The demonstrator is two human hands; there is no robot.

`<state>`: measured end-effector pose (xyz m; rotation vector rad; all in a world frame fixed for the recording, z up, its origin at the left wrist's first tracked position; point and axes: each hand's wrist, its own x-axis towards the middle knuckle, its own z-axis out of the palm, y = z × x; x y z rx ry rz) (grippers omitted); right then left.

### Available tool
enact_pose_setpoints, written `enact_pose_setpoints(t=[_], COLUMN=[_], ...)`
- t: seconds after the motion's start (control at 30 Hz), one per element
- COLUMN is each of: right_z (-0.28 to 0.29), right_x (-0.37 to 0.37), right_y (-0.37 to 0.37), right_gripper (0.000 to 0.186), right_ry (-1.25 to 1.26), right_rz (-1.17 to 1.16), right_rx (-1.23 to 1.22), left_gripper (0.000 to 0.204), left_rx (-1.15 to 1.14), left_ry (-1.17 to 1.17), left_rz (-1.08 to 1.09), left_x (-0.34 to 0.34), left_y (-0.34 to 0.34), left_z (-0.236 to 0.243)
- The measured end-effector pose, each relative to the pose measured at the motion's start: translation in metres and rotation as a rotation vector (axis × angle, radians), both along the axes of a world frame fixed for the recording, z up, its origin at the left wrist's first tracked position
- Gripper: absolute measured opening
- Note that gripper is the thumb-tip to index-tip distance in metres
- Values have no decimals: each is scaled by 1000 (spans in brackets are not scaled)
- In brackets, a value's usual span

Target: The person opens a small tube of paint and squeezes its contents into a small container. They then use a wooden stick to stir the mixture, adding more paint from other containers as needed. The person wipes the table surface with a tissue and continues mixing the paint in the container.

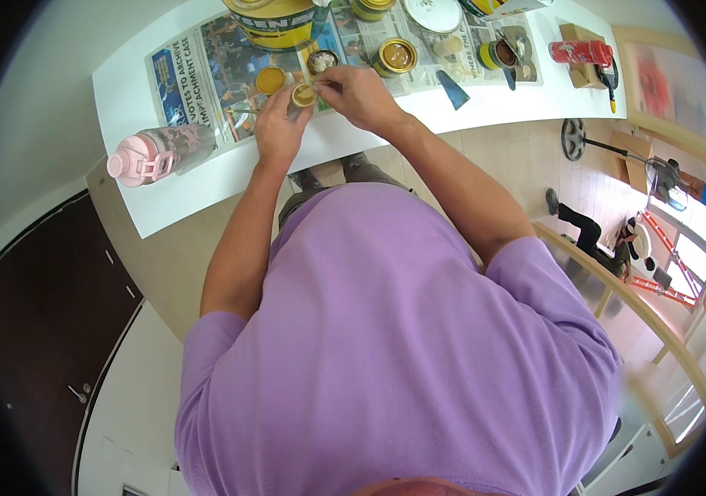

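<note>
Over the white table (pixel 526 103), one small jar (pixel 303 97), yellow-brown at its mouth, sits in the curled left hand (pixel 276 128); the right hand (pixel 359 93) pinches beside its rim, anything held unclear. Just beyond: one ochre pot (pixel 270 80), one whitish-filled cup (pixel 322 61); farther right, two open cans (pixel 397 57), tan and brown.

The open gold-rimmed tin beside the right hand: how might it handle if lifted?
The open tin is probably stiff, given its metal-looking rim. It may be heavy for its size, since tan material shows inside. Tilting might spill it: no lid covers it.
</note>
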<state>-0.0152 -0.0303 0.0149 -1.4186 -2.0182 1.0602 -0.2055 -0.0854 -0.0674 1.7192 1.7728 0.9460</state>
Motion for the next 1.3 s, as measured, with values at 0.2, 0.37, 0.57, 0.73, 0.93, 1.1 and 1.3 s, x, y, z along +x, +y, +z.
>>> enact_pose_setpoints(t=[0.2, 0.37, 0.57, 0.73, 0.93, 1.1, 1.3], right_z=[28, 34, 11, -45, -53, -58, -53], right_x=[-5, -7, 24, 36, 27, 27, 25], right_y=[11, 12, -23, -56, -53, -52, -47], right_gripper=[24, 30, 55, 66, 69, 64, 60], right_ry=[53, 83, -148, -609, -678, -670, -750], right_rz=[40, 96, 121, 440, 501, 427, 299], right_rx=[73, 92, 268, 332, 263, 235, 165], left_gripper=[47, 49, 48, 46, 46, 45, 43], left_rx=[-32, -51, -120, -103, -116, -71, -92], left_ry=[-128, -190, -230, -210, -236, -225, -239], left_rz=[53, 69, 160, 161, 180, 180, 205], left_x=[-7, -10, -23, -27, -26, -26, -30], left_y=[-1, -3, -13, -27, -34, -36, -41], left_z=[16, 28, 28, 28, 29, 34, 33])
